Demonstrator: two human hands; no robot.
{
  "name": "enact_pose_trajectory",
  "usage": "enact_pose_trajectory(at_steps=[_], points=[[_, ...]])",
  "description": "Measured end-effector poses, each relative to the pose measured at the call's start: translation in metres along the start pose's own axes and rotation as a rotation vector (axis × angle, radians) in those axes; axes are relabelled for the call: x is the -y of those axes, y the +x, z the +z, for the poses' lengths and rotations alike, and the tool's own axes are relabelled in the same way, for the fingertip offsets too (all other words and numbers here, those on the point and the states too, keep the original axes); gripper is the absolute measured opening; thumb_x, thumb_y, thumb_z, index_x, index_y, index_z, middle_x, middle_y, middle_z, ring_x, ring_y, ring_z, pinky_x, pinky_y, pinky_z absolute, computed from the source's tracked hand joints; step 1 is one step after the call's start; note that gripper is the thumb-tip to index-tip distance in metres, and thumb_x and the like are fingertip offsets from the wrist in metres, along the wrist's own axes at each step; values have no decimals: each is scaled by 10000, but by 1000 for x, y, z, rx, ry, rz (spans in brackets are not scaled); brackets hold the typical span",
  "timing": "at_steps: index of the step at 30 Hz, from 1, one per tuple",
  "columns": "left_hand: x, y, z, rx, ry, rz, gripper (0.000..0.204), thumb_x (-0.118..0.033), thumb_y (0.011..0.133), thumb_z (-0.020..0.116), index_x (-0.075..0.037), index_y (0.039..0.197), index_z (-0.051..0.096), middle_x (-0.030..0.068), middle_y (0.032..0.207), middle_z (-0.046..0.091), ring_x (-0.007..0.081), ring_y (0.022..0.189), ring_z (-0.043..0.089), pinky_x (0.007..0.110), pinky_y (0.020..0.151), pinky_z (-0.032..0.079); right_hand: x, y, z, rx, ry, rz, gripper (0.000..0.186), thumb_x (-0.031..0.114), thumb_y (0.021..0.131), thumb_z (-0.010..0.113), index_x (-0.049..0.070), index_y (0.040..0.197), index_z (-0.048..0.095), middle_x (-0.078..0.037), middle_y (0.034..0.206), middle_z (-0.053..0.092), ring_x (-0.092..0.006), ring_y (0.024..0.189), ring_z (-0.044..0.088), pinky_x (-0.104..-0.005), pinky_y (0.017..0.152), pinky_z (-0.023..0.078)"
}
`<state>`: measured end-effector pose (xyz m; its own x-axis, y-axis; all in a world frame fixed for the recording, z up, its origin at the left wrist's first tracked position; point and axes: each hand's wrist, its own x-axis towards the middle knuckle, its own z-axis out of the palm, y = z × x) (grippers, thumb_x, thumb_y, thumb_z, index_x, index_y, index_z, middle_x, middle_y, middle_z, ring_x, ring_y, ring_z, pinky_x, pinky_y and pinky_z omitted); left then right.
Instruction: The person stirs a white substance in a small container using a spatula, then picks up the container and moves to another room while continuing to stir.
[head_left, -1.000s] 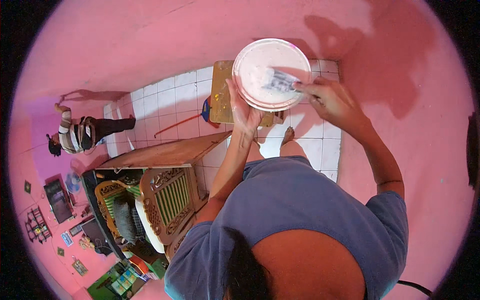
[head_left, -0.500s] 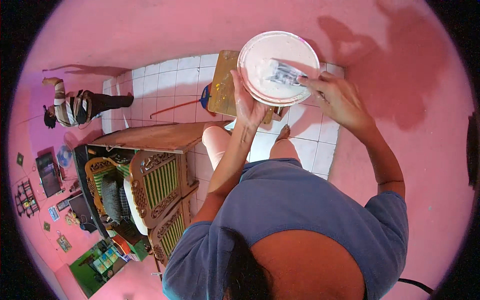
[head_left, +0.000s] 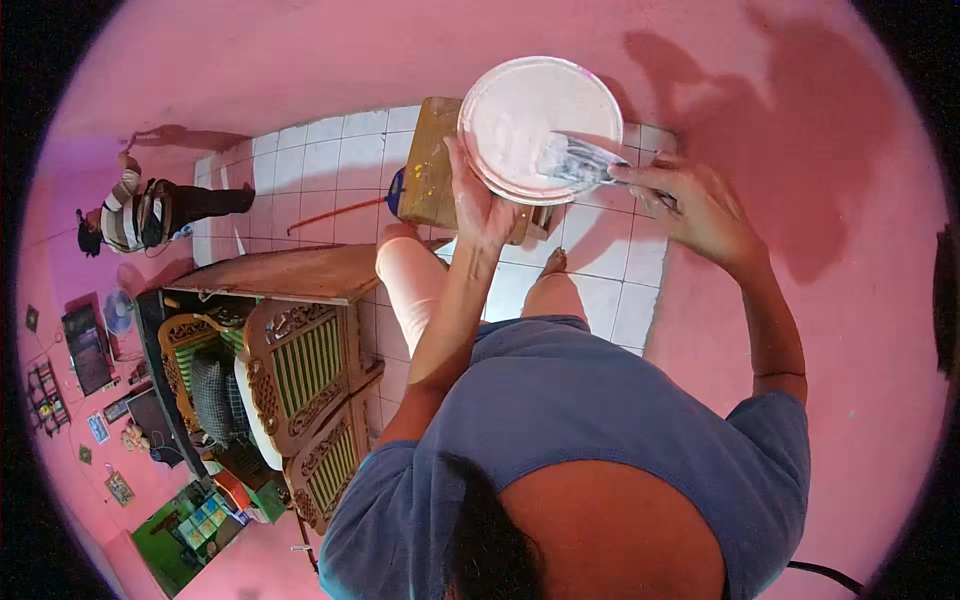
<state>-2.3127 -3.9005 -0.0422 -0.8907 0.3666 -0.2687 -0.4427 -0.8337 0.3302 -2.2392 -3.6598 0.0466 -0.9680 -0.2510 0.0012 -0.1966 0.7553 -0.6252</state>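
My left hand (head_left: 482, 205) supports a round white container (head_left: 500, 110) from below, its thumb up along the left rim. Pale, whitish paste covers the surface inside. Whether the container is a deep tub or a lid I cannot tell. My right hand (head_left: 695, 205) grips the handle of a putty knife (head_left: 580, 160), its fingers closed around it. The wide blade is smeared white and reaches left over the container's rim, resting on or just above the paste.
A worn wooden stool or small table (head_left: 430, 165) stands on the white floor tiles beyond my left arm. A red stick (head_left: 340, 217) lies beside it. Pink walls (head_left: 800, 200) rise ahead and right. Carved wooden chairs (head_left: 310, 355) are left; farther off, another person (head_left: 145, 215) faces the wall.
The container has shifted slightly left with my left hand. The putty knife's blade has moved a little right and lower on the paste, and the right hand has opened out slightly rightward.
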Motion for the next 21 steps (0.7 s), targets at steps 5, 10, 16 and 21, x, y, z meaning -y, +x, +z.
enact_pose_trajectory(at_steps=[5,10,16,21], points=[[3,1,9,32,61,6,658,-549,970,406,-93,1441,354,165,1476,368,340,1356,363,555,1112,318,0,-3,-15,-35,-39,38,311,83,870,622,121,1175,670,-166,870,632,-276,653,571,-352,616,467],[17,4,30,101,-61,-102,636,-538,965,427,-103,1427,382,168,1482,359,348,1354,361,575,1109,311,1,1,-24,-74,16,98,297,55,887,596,82,1176,658,-208,934,650,-284,610,560,-346,630,474],[19,6,6,114,-91,-116,700,-589,919,475,-103,1417,399,171,1471,377,352,1342,375,569,1104,323,16,15,-10,-66,-53,33,298,57,908,566,44,1198,635,-222,1044,651,-317,824,668,-351,747,503],[20,22,5,191,-62,-195,782,-657,892,450,-116,1447,343,170,1464,391,330,1318,423,534,1087,364,-7,8,7,-40,93,168,301,60,952,517,-4,1234,599,-174,1205,641,-235,1118,608,-317,966,442]])
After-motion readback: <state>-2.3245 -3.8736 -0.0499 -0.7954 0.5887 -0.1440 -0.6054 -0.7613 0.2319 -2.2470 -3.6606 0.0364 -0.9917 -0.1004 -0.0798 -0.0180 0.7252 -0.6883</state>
